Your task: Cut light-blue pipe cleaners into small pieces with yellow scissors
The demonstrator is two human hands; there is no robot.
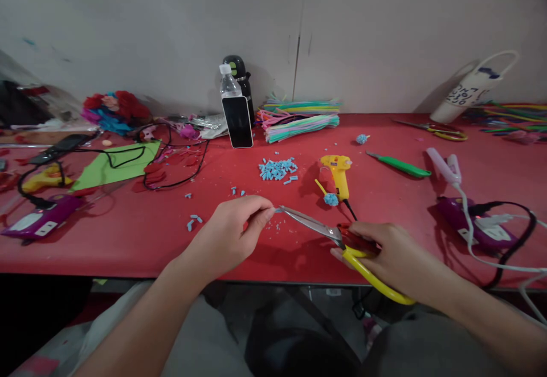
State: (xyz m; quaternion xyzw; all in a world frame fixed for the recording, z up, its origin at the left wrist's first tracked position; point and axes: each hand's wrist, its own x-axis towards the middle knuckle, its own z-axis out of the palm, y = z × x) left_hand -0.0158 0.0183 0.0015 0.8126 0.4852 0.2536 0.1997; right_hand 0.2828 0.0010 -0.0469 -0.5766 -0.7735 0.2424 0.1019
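1 blue piece [278,210] pinched by the nearly closed left hand [233,229], scissors [314,225] gripped in the curled right hand [395,249], blue bits [277,169] heaped on desk [393,203]

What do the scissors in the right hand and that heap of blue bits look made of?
Scissor blades: likely steel, given the smooth grey metallic sheen. Yellow handle: probably smooth plastic, evenly coloured. Blue bits: matt, so possibly fibre or foam; too small to tell.
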